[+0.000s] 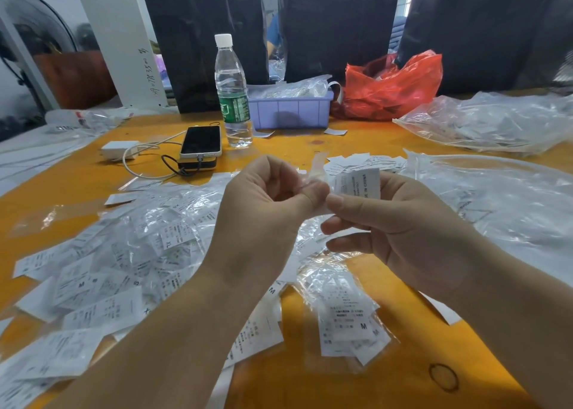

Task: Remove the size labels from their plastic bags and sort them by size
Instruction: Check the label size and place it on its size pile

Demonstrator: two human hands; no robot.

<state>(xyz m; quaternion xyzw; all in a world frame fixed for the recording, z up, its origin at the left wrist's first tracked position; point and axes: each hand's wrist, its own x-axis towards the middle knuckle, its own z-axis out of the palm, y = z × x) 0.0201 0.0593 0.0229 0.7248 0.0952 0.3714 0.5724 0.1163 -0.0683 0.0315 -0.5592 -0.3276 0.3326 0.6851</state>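
Above the middle of the orange table [310,148], my left hand [263,210] pinches a small clear plastic bag [317,171] between thumb and curled fingers. My right hand [393,229] grips a white size label [359,184], printed "MADE IN CHINA", which stands upright at the bag's mouth. The two thumbs nearly touch. A heap of bagged and loose labels [148,247], marked M and XL, spreads below and left of my hands. A bagged bundle of M labels [347,318] lies near my right forearm.
A water bottle [233,92], a phone [201,142] on a power bank, and a white charger [119,149] stand at the back left. Behind them are a purple tray [290,109] and a red bag [393,86]. Big clear bags [490,123] cover the right.
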